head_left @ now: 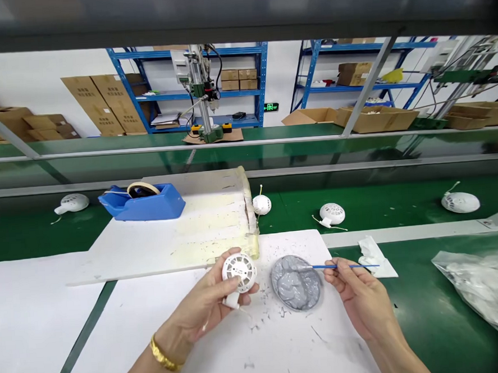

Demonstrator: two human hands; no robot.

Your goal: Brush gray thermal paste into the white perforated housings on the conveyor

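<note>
Your left hand [211, 301] grips a round white plastic part [240, 271]; your right hand [359, 289] pinches a thin blue brush [319, 266] by thick gray paste [296, 291].

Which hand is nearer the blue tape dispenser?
Left: the left hand is in front and to the right of the blue tape dispenser; the right hand is much farther right, beyond the gray paste.

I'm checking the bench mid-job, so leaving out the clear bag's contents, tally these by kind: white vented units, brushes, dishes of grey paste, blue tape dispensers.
White vented units: 5 (1 in the left hand, 4 beyond the white sheets)
Brush: 1
Dish of grey paste: 1
Blue tape dispenser: 1
Total: 8
</note>
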